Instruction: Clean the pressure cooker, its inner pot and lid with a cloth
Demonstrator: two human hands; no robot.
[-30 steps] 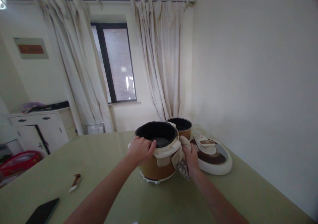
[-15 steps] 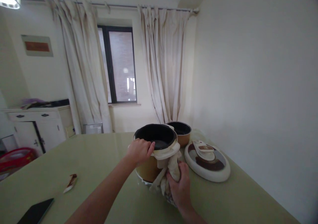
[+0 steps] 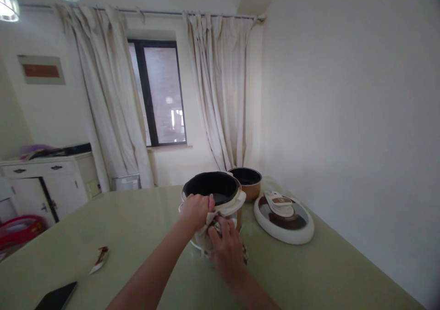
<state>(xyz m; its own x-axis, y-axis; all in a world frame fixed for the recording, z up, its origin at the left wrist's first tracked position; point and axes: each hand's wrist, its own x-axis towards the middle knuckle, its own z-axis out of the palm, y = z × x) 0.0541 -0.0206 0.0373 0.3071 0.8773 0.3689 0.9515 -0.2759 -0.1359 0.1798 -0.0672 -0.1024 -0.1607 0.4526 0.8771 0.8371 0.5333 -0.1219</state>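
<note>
A rice cooker body point(image 3: 231, 206) with a white rim, gold-brown side and dark interior stands on the table in front of me. My left hand point(image 3: 196, 211) grips its near rim, fingers curled over the edge. Lower down, my right hand point(image 3: 227, 250) presses a crumpled, light patterned cloth point(image 3: 205, 240) to the front of the cooker, just under the left hand. The cloth and both hands cover much of the cooker's front side.
Behind the cooker stands a gold-brown inner pot point(image 3: 253, 191), dark inside. A white and brown lid point(image 3: 302, 236) lies to the right, near the wall. On the left of the green table point(image 3: 137, 227) are a phone point(image 3: 57, 297) and a small brown-and-white object point(image 3: 99, 259).
My right hand has moved the cloth left, from the cooker's right side to its front below my left hand. The left hand stays on the rim. The view has shifted slightly.
</note>
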